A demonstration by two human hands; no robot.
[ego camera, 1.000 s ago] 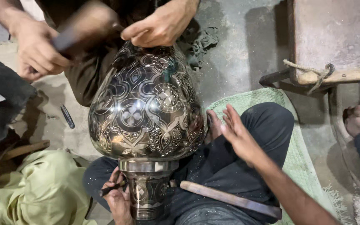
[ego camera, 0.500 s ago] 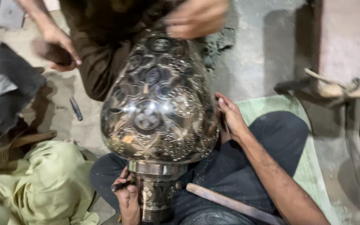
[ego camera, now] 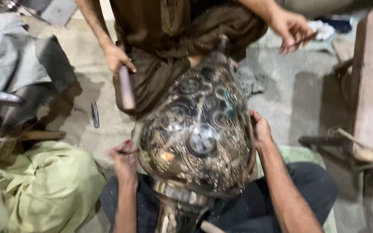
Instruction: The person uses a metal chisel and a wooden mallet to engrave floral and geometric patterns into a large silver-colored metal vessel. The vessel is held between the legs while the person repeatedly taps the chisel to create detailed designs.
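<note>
A large engraved metal vase point(ego camera: 195, 138) lies across my lap, its neck toward me and its round body toward a co-worker sitting opposite. My left hand point(ego camera: 124, 166) is at the vase's left side, closed on a small dark tool point(ego camera: 128, 151) with a reddish tip. On the right side, my right hand point(ego camera: 260, 127) presses flat against the vase. The co-worker's hand point(ego camera: 117, 58) holds a wooden handle point(ego camera: 127, 90) pointing down beside the vase. Their other hand point(ego camera: 292, 28) is raised off to the right, pinching a thin tool.
A pale green cloth point(ego camera: 35, 185) is bunched at lower left, with a grey cloth point(ego camera: 22, 56) behind it. A small metal tool point(ego camera: 95, 114) lies on the concrete floor. A wooden bench point(ego camera: 368, 86) stands at right, and a green mat point(ego camera: 303, 153) lies under my leg.
My left hand has risen from the vase's neck to its left side. The co-worker's hands have left the vase top, one now off to the right. The vase has turned.
</note>
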